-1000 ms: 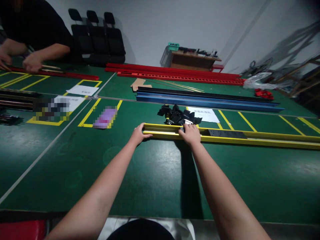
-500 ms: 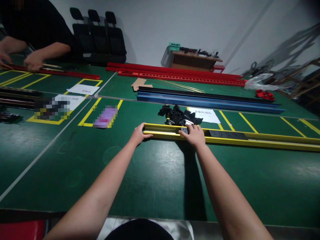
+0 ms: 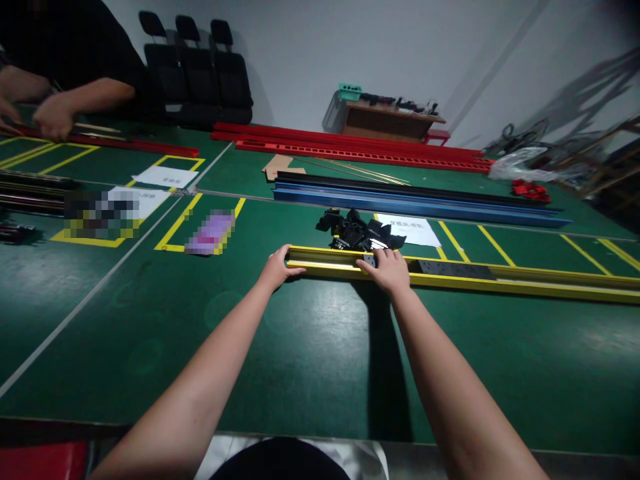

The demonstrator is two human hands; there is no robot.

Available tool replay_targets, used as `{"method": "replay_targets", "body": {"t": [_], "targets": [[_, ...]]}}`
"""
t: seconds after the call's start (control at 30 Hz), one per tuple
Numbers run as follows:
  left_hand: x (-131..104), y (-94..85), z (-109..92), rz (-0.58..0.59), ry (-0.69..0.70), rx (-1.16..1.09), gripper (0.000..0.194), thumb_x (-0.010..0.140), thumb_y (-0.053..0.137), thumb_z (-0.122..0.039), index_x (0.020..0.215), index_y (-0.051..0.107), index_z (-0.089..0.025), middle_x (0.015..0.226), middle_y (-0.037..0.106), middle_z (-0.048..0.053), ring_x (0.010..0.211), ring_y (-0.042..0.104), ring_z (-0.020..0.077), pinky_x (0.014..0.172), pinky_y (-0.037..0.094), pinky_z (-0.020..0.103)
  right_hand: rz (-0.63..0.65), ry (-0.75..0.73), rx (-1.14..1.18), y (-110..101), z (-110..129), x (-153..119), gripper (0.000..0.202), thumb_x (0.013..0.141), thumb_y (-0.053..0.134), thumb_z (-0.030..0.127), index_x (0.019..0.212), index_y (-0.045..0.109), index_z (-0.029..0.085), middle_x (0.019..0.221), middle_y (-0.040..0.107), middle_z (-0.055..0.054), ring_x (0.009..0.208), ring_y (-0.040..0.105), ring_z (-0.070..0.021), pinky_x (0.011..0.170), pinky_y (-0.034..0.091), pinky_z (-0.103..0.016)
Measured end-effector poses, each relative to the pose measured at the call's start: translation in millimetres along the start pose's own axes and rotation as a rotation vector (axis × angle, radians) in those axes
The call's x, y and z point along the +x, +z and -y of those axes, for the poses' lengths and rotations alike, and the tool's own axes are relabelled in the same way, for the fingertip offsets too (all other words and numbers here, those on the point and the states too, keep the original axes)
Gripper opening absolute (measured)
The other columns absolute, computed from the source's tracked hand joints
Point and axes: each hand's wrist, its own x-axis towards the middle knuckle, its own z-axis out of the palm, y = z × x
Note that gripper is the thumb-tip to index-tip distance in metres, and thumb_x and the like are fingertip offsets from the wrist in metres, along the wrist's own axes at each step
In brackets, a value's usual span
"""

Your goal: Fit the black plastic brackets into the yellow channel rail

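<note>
Green tabletop [image 3: 300, 353], grey wall [image 3: 315, 53] behind: left hand [image 3: 276, 270] grips the yellow rail [image 3: 460, 283], right hand [image 3: 393, 271] perhaps a dark block [image 3: 369, 259].

I'm looking in remotely on a workshop: a green surface [image 3: 310, 360] marked with yellow tape [image 3: 495, 244], red rails [image 3: 350, 139] along its far edge, a yellow rail [image 3: 530, 287] nearer the front, black parts [image 3: 356, 230] heaped by a printed sheet [image 3: 410, 231].
</note>
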Motion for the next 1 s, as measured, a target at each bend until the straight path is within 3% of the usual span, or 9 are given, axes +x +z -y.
{"method": "replay_targets", "body": {"t": [0.33, 0.6, 0.9, 1.0], "targets": [[0.4, 0.4, 1.4, 0.005, 0.000, -0.009, 0.077, 0.057, 0.075, -0.046, 0.123, 0.045, -0.018, 0.117, 0.058, 0.013, 0.108, 0.056, 0.0271, 0.096, 0.042, 0.044, -0.016, 0.025, -0.058, 0.9, 5.1, 0.6, 0.053, 0.084, 0.033, 0.056, 0.111, 0.055, 0.017, 0.109, 0.055, -0.013, 0.104, 0.043, -0.0289, 0.091, 0.029, -0.039], [-0.1, -0.6, -1.9, 0.008, 0.001, -0.016, 0.074, 0.057, 0.076, -0.045, 0.121, 0.046, -0.019, 0.116, 0.059, 0.012, 0.108, 0.056, 0.0271, 0.095, 0.043, 0.044, -0.029, -0.001, -0.022, 1.7, 0.6, 0.0, 0.066, 0.080, 0.029, 0.070, 0.114, 0.053, 0.018, 0.110, 0.054, -0.011, 0.105, 0.043, -0.0280, 0.091, 0.029, -0.039], [-0.1, 0.1, -0.7, 0.006, 0.003, -0.001, 0.076, 0.058, 0.075, -0.046, 0.122, 0.045, -0.018, 0.116, 0.059, 0.013, 0.108, 0.056, 0.0271, 0.096, 0.042, 0.044, -0.018, 0.015, -0.067, 1.1, 2.8, 2.8, 0.047, 0.085, 0.035, 0.049, 0.112, 0.055, 0.017, 0.108, 0.055, -0.012, 0.102, 0.044, -0.0276, 0.089, 0.031, -0.038], [0.5, 1.0, 0.7, 0.012, 0.006, 0.003, 0.078, 0.057, 0.075, -0.048, 0.122, 0.045, -0.018, 0.117, 0.058, 0.013, 0.108, 0.056, 0.0276, 0.095, 0.043, 0.044, -0.016, 0.006, -0.057, 0.4, 1.8, 1.8, 0.050, 0.085, 0.034, 0.053, 0.111, 0.055, 0.016, 0.108, 0.056, -0.012, 0.102, 0.045, -0.0273, 0.090, 0.030, -0.038]]}}
